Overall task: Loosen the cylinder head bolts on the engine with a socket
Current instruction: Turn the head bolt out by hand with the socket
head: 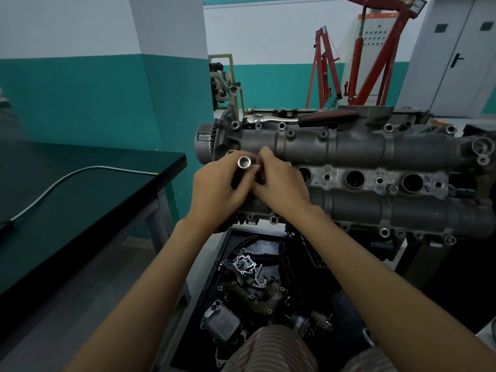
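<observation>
One head-worn wide-angle camera looks forward and down, close over the engine (349,162) at arm's reach.

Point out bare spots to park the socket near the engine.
The dark table left of the engine is bare on both sides of the cable. Crowded: the parts tray below, and the engine top by the ratchet. Left hand holds the socket.
</observation>
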